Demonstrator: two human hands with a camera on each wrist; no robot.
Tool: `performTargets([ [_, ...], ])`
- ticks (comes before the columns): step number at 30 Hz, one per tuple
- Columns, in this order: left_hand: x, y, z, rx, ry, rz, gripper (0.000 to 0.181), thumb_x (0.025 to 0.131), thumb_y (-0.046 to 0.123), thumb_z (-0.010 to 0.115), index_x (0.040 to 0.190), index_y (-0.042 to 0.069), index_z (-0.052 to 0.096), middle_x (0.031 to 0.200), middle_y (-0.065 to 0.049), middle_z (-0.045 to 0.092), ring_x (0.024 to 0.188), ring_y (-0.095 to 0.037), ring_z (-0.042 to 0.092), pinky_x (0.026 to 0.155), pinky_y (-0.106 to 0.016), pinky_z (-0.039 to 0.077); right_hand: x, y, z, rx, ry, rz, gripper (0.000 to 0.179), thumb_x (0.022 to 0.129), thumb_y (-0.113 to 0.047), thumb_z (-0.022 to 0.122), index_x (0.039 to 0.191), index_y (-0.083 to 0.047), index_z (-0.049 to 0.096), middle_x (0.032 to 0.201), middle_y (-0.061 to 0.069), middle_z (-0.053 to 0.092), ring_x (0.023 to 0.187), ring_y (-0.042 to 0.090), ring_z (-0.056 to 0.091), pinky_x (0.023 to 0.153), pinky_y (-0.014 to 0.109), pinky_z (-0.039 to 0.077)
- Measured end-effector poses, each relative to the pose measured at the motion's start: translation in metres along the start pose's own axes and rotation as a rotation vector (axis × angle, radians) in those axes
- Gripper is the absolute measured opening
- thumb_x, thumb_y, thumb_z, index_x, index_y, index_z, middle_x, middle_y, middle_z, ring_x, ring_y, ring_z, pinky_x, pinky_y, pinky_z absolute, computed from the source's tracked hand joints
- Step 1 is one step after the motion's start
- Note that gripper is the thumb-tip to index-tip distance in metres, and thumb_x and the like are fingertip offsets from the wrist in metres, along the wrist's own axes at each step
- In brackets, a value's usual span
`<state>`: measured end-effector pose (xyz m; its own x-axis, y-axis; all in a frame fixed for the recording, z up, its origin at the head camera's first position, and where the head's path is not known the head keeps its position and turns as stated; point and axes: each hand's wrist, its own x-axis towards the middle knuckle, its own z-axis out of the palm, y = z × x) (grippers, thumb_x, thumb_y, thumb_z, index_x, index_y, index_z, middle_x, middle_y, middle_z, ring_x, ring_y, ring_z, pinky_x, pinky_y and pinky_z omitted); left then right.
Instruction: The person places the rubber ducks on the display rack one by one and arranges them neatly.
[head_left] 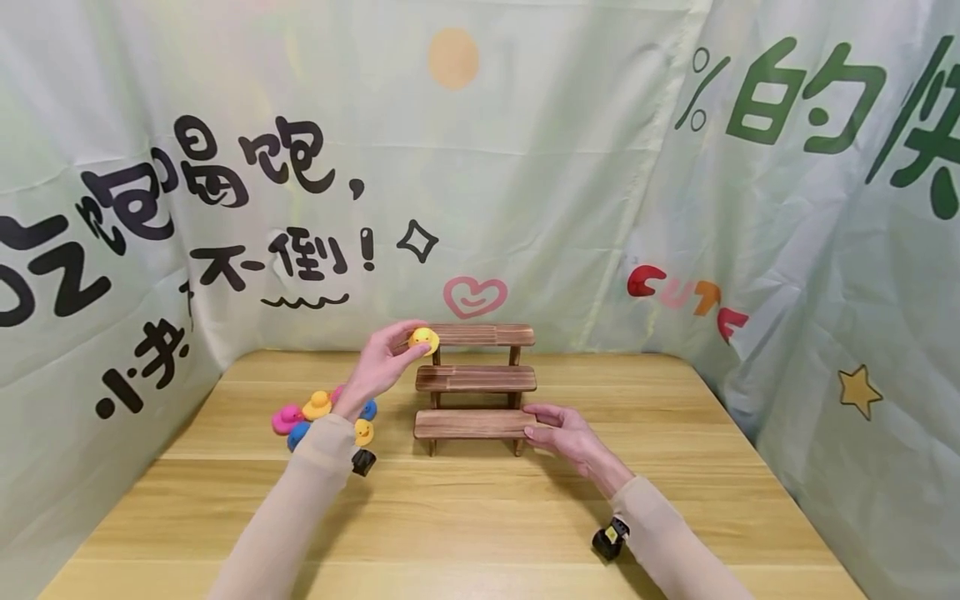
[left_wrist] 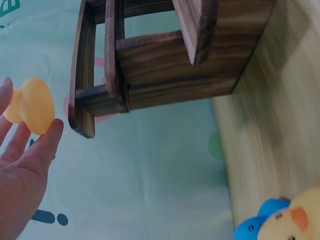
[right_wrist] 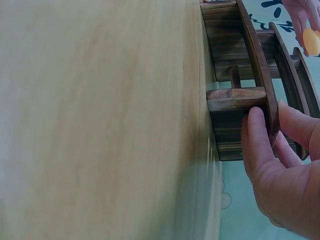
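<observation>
Left hand [head_left: 384, 358] pinches yellow duck [head_left: 423, 338] near top shelf [head_left: 487, 335]; right hand [head_left: 568, 435] grips bottom shelf [head_left: 472, 424]. Seemingly placing; next needs shift inward, gentle release.

A yellow duck [head_left: 423, 339] is held upright beside a three-tiered brown wooden stand [head_left: 476, 379].
</observation>
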<state>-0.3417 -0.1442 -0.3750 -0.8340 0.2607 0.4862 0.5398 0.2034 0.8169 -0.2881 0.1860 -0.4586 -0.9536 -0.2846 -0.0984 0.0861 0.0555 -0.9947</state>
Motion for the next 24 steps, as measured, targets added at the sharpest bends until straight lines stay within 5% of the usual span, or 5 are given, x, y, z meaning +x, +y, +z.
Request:
performTargets([
  [5, 0.006, 0.0, 0.008, -0.013, 0.016, 0.034, 0.042, 0.091, 0.016, 0.07, 0.128, 0.0, 0.059, 0.133, -0.012, 0.049, 0.12, -0.031, 0.058, 0.103, -0.032, 0.047, -0.002, -0.001, 0.001, -0.006, -0.004, 0.002, 0.052, 0.094, -0.001, 0.062, 0.14, 0.011, 0.043, 0.144, 0.034, 0.04, 0.102, 0.016, 0.065, 0.092, 0.031, 0.055],
  [10, 0.015, 0.001, 0.018, -0.046, -0.003, 0.013, 0.039, 0.092, 0.015, 0.07, 0.129, 0.008, 0.06, 0.131, -0.011, 0.052, 0.122, -0.03, 0.059, 0.1, -0.033, 0.05, -0.003, -0.003, 0.001, -0.004, 0.009, 0.002, 0.051, 0.094, 0.0, 0.062, 0.14, 0.01, 0.043, 0.145, 0.035, 0.038, 0.104, 0.018, 0.064, 0.093, 0.032, 0.055],
  [24, 0.037, 0.009, 0.05, 0.005, 0.012, 0.046, 0.039, 0.091, 0.013, 0.07, 0.125, -0.002, 0.06, 0.127, -0.016, 0.055, 0.115, -0.031, 0.062, 0.097, -0.037, 0.052, 0.0, 0.0, -0.002, -0.004, -0.008, 0.0, 0.052, 0.094, -0.001, 0.062, 0.141, 0.009, 0.043, 0.143, 0.032, 0.04, 0.104, 0.017, 0.064, 0.093, 0.032, 0.054],
])
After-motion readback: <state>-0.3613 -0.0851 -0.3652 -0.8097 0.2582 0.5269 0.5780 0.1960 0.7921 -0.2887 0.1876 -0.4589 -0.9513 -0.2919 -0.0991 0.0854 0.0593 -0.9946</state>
